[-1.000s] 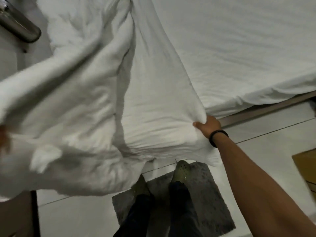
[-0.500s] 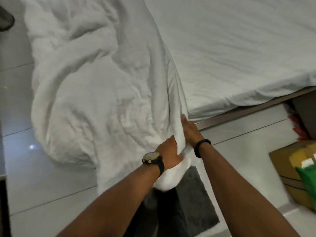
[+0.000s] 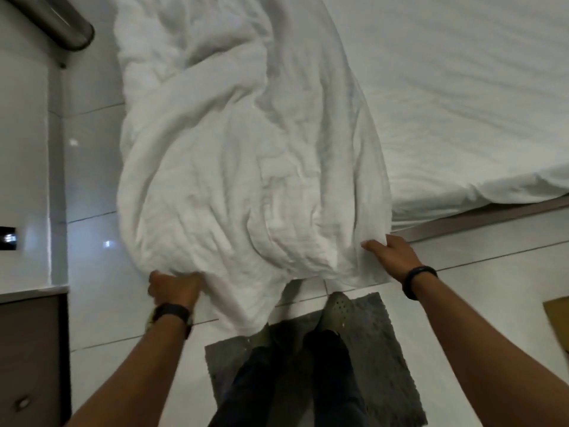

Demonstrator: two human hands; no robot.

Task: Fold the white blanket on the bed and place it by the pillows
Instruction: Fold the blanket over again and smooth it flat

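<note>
While both hands, left (image 3: 174, 287) and right (image 3: 391, 255), grip its near edge, the crumpled white blanket (image 3: 246, 155) hangs off the bed (image 3: 462, 103).

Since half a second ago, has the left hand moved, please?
Yes. The left hand has swung left, away from the right hand and the grey mat, spreading the blanket edge.

Both hands, left (image 3: 174, 288) and right (image 3: 392, 257), grip cloth, arms outstretched.

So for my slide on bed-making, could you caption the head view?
Both hands, left hand and right hand, grip the near edge of the white blanket hanging off the bed.
</note>
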